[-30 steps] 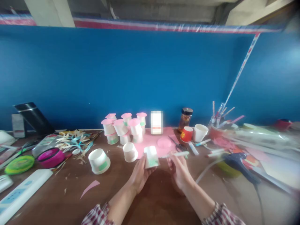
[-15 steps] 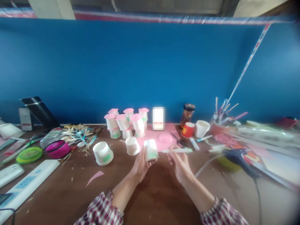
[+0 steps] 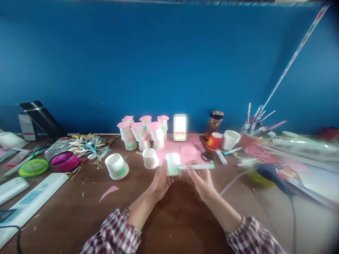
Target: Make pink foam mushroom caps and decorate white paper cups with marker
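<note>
My left hand [image 3: 160, 180] grips a small white paper cup [image 3: 173, 164] with a green patch, held bottom up above the brown table [image 3: 79, 215]. My right hand [image 3: 201, 180] pinches a white marker with a green cap [image 3: 197, 166], lying level, its left end touching the cup's side. Just behind the cup lies a pink paper sheet [image 3: 182, 151]. Two loose white cups [image 3: 117, 166] [image 3: 150, 158] stand to the left of my hands.
A cluster of pink-topped white cups [image 3: 144, 132] stands at the back by the blue wall. Scissors [image 3: 205, 154], a red cup [image 3: 214, 140], a white cup [image 3: 230, 139] and a jar [image 3: 215, 123] sit right of it. A glue gun [image 3: 272, 174], power strips [image 3: 31, 201] and tape rolls [image 3: 63, 161] flank the sides.
The camera tilted down and the view shifted. My right hand brought the marker leftward until its end meets the cup in my left hand.
</note>
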The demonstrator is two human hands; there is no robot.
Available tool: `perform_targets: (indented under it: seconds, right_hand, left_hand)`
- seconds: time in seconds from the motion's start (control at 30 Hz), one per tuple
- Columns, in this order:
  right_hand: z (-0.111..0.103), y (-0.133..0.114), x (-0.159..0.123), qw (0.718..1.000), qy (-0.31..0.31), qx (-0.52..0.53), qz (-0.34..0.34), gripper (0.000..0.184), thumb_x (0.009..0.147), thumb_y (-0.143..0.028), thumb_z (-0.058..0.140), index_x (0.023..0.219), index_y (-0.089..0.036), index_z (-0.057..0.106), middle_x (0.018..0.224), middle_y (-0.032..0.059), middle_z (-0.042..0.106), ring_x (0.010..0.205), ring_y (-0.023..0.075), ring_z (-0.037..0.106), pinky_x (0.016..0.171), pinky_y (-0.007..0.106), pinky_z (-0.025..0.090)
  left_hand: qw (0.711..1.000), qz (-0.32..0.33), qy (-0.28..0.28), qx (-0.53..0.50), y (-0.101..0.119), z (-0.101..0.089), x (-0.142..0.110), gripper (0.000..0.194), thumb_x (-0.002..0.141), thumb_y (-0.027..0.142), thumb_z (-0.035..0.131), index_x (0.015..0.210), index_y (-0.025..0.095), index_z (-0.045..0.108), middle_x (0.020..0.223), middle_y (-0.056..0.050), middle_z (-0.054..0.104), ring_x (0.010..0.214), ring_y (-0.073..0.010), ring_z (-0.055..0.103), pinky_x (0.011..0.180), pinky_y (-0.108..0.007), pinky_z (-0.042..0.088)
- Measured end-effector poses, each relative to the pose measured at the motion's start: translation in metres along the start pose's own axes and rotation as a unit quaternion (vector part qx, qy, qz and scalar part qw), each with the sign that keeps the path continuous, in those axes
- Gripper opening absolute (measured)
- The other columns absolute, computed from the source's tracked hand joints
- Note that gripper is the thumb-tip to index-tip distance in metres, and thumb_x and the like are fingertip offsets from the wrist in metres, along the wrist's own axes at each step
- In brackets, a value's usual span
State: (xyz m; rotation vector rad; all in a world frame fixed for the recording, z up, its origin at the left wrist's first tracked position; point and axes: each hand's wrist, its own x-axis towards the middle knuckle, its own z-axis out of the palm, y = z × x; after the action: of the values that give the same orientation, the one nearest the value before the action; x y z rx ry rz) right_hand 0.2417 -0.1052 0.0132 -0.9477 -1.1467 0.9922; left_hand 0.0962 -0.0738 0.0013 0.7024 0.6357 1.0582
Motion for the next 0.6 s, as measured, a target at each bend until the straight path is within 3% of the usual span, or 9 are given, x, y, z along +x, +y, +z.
perform_targets:
  seconds: [0.13,0.33,0.6]
  right_hand:
    - [0.0005,0.0017,0.0002,1.0,-0.012,0.016,0.016,0.017,0.08,-0.034,0.064,0.078,-0.018,0.057,0.062,-0.0034,0.048,0.056,0.0093,0.042,0.054,0.022,0.034]
    - [0.0009,0.0038,0.0006,0.999,0.014,0.034,0.017,0.017,0.079,-0.034,0.065,0.079,-0.018,0.058,0.065,-0.0024,0.05,0.057,0.0088,0.043,0.054,0.021,0.036]
    - [0.0016,0.0045,0.0,0.998,0.003,0.054,0.045,0.022,0.077,-0.038,0.067,0.078,-0.017,0.058,0.063,-0.0019,0.051,0.056,0.0101,0.045,0.053,0.022,0.037]
  left_hand:
    - [1.0,-0.003,0.019,-0.02,0.0009,0.0012,-0.0006,0.046,0.084,0.052,0.048,0.099,0.011,0.06,0.092,-0.012,0.067,0.085,-0.0225,0.063,0.079,-0.037,0.05]
    - [1.0,-0.011,-0.024,-0.012,0.0003,0.0021,-0.0022,0.052,0.085,0.055,0.045,0.1,0.009,0.063,0.091,-0.014,0.068,0.082,-0.0211,0.063,0.077,-0.034,0.049]
    - [1.0,-0.008,-0.01,0.001,-0.0009,0.0009,-0.0019,0.053,0.083,0.058,0.045,0.101,0.011,0.063,0.096,-0.014,0.068,0.088,-0.0244,0.062,0.08,-0.036,0.047]
